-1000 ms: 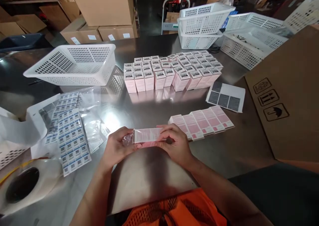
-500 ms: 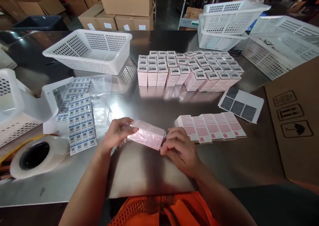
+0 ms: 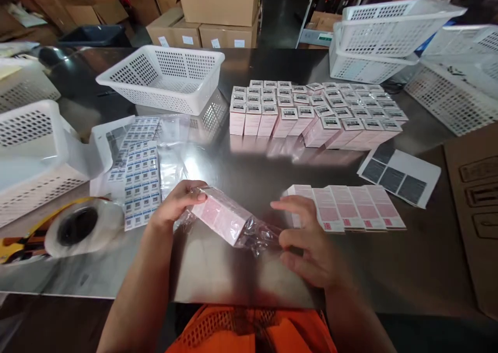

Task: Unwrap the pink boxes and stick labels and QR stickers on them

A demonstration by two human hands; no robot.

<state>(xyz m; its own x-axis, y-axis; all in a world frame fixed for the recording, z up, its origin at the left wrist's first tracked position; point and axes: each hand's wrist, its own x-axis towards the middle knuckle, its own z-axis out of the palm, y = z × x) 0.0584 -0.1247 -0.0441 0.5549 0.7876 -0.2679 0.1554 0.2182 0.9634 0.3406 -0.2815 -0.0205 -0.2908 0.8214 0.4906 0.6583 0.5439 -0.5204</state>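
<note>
A pink-and-white carton (image 3: 221, 215) in clear plastic film lies tilted in my left hand (image 3: 181, 202), whose thumb and fingers are closed round its left end. Loose, crumpled film (image 3: 259, 234) sticks out past the carton's right end. Just to the right, my right hand (image 3: 307, 239) has its fingers apart, with the tip of the film at its fingertips. Several flat pink-and-white cartons (image 3: 350, 207) lie overlapped in a row beside that hand. Farther back stand several upright pink cartons (image 3: 259, 117) with barcode labels on top.
At left are sheets of QR-code stickers (image 3: 142, 187), a tape roll (image 3: 83, 231) and a cut-open white basket (image 3: 50, 150). A white basket (image 3: 194, 101) stands at the back, stacked baskets (image 3: 373, 65) at back right. A label sheet (image 3: 414, 171) and a cardboard box (image 3: 474, 213) are at right.
My right hand has moved right, away from the carton's end, and its fingers have spread. Loose film now extends from that end. My left hand keeps its hold; the view has shifted slightly.
</note>
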